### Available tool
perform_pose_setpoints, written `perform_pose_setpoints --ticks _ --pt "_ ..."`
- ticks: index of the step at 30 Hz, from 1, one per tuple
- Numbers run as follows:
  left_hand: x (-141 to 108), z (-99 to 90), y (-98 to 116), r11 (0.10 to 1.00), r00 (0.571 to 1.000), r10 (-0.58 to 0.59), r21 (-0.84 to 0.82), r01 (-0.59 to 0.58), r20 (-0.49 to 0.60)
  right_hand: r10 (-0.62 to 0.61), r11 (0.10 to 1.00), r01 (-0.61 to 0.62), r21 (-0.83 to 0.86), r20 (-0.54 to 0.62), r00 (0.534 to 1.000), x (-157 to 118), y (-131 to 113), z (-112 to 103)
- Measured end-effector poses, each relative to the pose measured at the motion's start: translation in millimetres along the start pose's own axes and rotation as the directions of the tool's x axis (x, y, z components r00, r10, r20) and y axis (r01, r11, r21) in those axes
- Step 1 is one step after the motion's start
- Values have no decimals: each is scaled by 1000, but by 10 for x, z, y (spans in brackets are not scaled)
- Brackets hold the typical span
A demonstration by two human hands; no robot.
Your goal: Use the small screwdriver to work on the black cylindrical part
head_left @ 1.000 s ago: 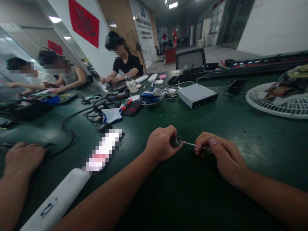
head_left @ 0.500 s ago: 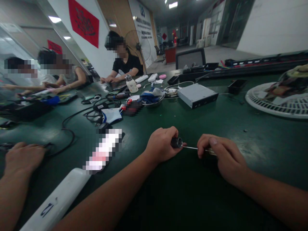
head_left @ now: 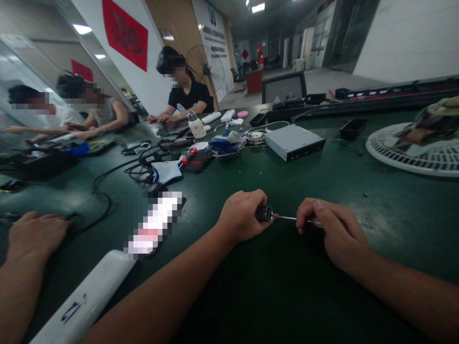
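My left hand is wrapped round a short dark cylinder, whose open ring-like end faces right. To its right, my right hand grips the handle of a thin-shafted tool, which looks like a screwdriver. The bare metal shaft points left, and its tip is close to the cylinder's open end; whether it touches cannot be made out. Both hands are low over the dark green table.
Another person's hand rests at the left, near a white long object and a lit phone. Farther back are cables, a cloth in a bowl, a grey drive box and a white fan grille. People sit across the table.
My right hand has shifted very slightly to the right with the tool. My left hand and the cylinder have barely moved.
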State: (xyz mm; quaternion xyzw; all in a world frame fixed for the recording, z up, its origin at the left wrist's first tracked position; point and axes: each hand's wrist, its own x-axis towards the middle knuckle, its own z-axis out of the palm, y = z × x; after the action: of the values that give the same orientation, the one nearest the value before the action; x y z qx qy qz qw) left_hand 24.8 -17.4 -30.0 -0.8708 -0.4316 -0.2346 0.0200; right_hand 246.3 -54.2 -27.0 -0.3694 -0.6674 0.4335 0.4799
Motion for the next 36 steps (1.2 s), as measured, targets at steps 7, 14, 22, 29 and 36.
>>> perform_pose_setpoints --ticks 7,14,22,29,36 --pt "3 27 -23 1000 1000 -6 -3 6 -6 -35 998 29 60 101 994 16 14 -5" --pt "7 33 -8 1000 1000 -1 -7 1 -3 3 1000 -3 -9 2 1000 17 19 -7" --pt "32 49 -12 1000 1000 10 -2 -10 4 -29 999 27 28 73 997 21 32 -33" --pt "37 38 -10 1000 1000 6 3 -6 8 -25 999 23 27 84 996 33 7 -26" --pt "34 31 1 1000 1000 12 -5 -12 17 -9 1000 10 -26 38 999 12 29 -35"
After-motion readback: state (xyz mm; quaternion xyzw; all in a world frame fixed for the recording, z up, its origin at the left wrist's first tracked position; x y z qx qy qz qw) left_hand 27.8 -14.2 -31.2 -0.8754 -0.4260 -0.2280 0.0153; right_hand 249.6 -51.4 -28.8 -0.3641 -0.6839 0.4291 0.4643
